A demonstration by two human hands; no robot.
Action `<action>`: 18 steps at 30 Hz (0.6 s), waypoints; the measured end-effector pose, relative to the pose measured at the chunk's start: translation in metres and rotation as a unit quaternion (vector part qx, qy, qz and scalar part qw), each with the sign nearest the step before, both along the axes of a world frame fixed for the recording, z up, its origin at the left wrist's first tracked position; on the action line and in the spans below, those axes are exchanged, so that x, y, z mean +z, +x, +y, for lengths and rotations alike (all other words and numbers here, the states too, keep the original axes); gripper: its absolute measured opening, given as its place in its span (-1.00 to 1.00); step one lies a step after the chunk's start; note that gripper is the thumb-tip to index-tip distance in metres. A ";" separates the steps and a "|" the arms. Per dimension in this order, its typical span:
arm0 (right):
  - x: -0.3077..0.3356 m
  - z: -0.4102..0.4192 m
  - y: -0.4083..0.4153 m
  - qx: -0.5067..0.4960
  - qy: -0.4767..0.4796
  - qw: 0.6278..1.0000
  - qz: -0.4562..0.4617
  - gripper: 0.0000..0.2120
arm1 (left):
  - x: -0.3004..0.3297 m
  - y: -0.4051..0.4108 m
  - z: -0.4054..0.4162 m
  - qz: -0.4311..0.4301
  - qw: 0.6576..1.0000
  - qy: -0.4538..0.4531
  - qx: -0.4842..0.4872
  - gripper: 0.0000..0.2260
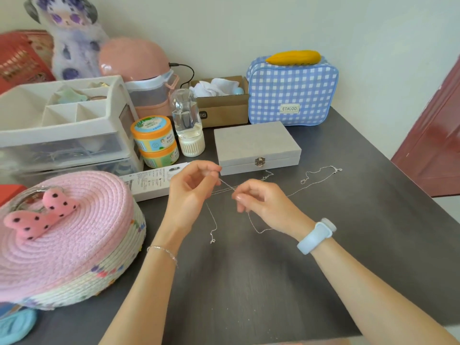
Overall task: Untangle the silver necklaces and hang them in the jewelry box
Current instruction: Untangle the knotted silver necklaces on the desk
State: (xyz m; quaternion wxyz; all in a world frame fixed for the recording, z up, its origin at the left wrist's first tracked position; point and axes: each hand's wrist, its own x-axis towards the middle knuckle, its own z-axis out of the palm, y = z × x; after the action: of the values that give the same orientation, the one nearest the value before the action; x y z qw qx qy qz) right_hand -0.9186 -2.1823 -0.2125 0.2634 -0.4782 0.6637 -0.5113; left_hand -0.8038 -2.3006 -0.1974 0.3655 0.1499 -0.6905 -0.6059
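Both hands pinch the silver necklaces (258, 199): left hand (193, 189) at 10 o'clock, right hand (261, 204) beside it. The thin chains, seemingly tangled, blur together. The grey jewelry box (256, 145) sits latched at 12 o'clock.

Both forearms are raised from the lower frame toward the centre. The left hand (191, 192) is held upright, fingers (211, 170) curled and pinched with the thumb. The right hand (263, 202) is curled, fingertips pinched, slightly lower.
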 end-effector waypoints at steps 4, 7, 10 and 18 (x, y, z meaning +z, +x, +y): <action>0.041 0.009 -0.010 -0.031 -0.025 0.998 0.048 -0.84 | -0.016 0.001 -0.005 -0.035 0.997 0.067 -0.005 -0.86; 0.071 0.007 -0.013 -0.031 -0.045 0.993 0.106 -0.83 | -0.023 -0.006 0.007 -0.105 0.990 0.041 -0.090 -0.74; 0.095 0.004 -0.014 -0.047 -0.069 0.988 0.129 -0.89 | -0.014 -0.020 0.026 -0.104 0.979 0.045 -0.172 -0.63; 0.084 0.029 -0.046 -0.241 -0.150 0.959 -0.016 -0.86 | -0.017 -0.009 0.030 -0.075 0.973 0.103 -0.194 -0.76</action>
State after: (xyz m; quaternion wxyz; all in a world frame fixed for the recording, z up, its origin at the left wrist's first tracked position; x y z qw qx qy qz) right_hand -0.9651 -2.1535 -0.1286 0.0684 -0.3297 0.6709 -0.6607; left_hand -0.8131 -2.2704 -0.2146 0.1707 0.0948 -0.6659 -0.7200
